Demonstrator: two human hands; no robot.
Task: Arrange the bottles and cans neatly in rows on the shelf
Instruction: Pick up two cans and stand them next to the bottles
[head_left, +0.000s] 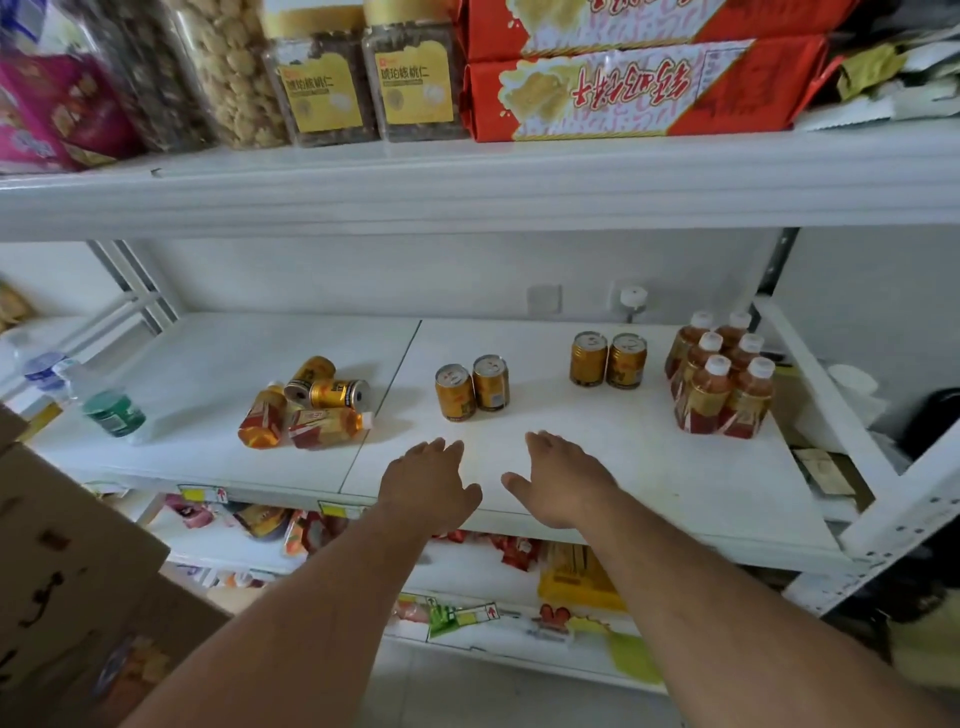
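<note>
While both hands (428, 483) (558, 480) hover with fingers spread and holding nothing, reach to ten o'clock, stand the toppled cans (327, 387) and bottles (298, 421) upright, then line them beside the upright pair (471, 391) on the shelf (649, 467).

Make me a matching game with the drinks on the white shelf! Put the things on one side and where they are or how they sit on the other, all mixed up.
Things:
1. group of upright tea bottles
2. pair of gold cans nearest the hands
3. heap of cans and bottles
4. green-labelled bottle

Place or state:
A. lying tipped over in a jumble
B. at the far left edge of the shelf
C. standing by the shelf's right end
D. standing side by side near the middle

Pairs: 1-C, 2-D, 3-A, 4-B
</note>
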